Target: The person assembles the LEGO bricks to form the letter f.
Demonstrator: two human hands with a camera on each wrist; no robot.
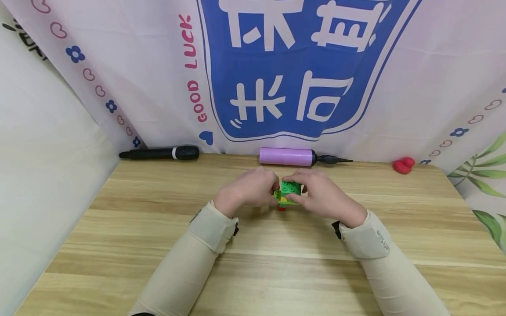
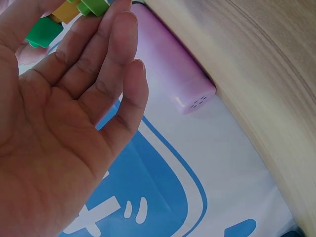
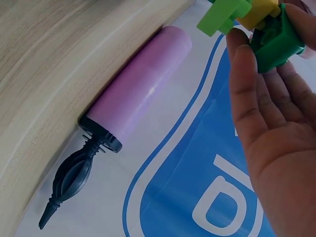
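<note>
Both hands meet over the middle of the table, on a small build of toy building bricks (image 1: 290, 188). A studded green brick (image 3: 276, 42) sits on its right side, and my right hand (image 1: 322, 193) grips it between thumb and fingers. On the left, my left hand (image 1: 253, 188) pinches the build by its lime-green brick (image 2: 94, 6), fingers bent. A yellow brick (image 3: 259, 12) shows between the green parts. At the bottom, a red piece (image 1: 282, 209) is close over the tabletop. The fingers hide part of the build.
Behind the hands, a purple hand pump (image 1: 286, 156) with a black nozzle lies along the table's back edge. A black microphone-like object (image 1: 160, 153) lies at the back left, a small red toy (image 1: 403, 165) at the back right. A printed cloth (image 1: 158, 87) hangs behind the wooden table (image 1: 253, 281).
</note>
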